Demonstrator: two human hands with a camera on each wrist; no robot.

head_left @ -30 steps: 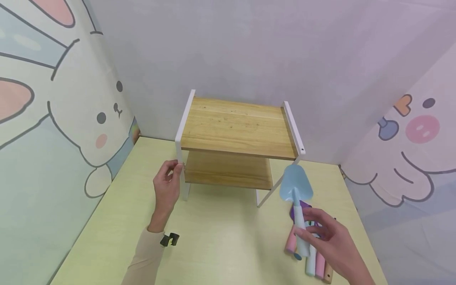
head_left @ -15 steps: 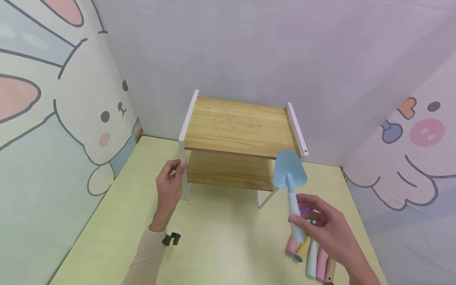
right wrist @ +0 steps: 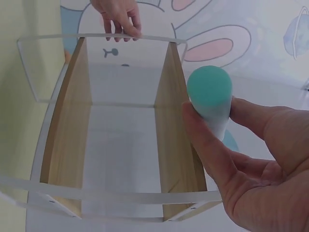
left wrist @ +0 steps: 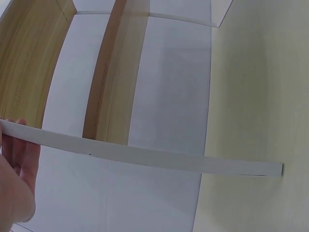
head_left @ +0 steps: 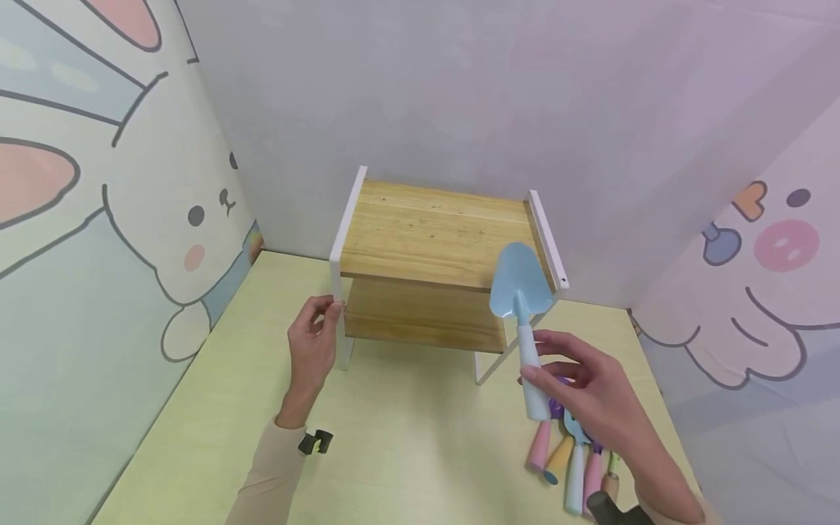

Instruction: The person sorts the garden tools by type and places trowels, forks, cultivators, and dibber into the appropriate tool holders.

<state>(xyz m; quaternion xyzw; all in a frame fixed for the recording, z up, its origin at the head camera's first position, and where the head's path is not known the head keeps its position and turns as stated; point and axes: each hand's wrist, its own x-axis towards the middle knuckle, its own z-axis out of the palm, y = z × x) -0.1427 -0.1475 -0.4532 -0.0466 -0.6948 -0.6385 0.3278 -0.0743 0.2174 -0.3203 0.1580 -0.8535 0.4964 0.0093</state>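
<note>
A light blue toy hand trowel (head_left: pixel 520 281) is held blade up by its pale handle, pinched between the thumb and fingers of my right hand (head_left: pixel 587 390). Its blade overlaps the front right corner of the shelf's top board in the head view. The right wrist view shows the turquoise end of the handle (right wrist: pixel 209 86). My left hand (head_left: pixel 313 339) grips the front left post of a two-tier wooden shelf (head_left: pixel 440 233) with white side frames. In the left wrist view its fingers (left wrist: pixel 29 162) lie behind that white post (left wrist: pixel 145 155).
Below my right hand several small garden tools lie together on the pale yellow table (head_left: pixel 407 452), among them a trowel with a light blue handle (head_left: pixel 574 481) and a tool with a pink handle (head_left: pixel 540 446). Walls with cartoon animals (head_left: pixel 170 219) stand around the table.
My right hand has raised the trowel and carried it left and forward, from above the pile of tools to the shelf's right front corner. My left hand has stayed on the post.
</note>
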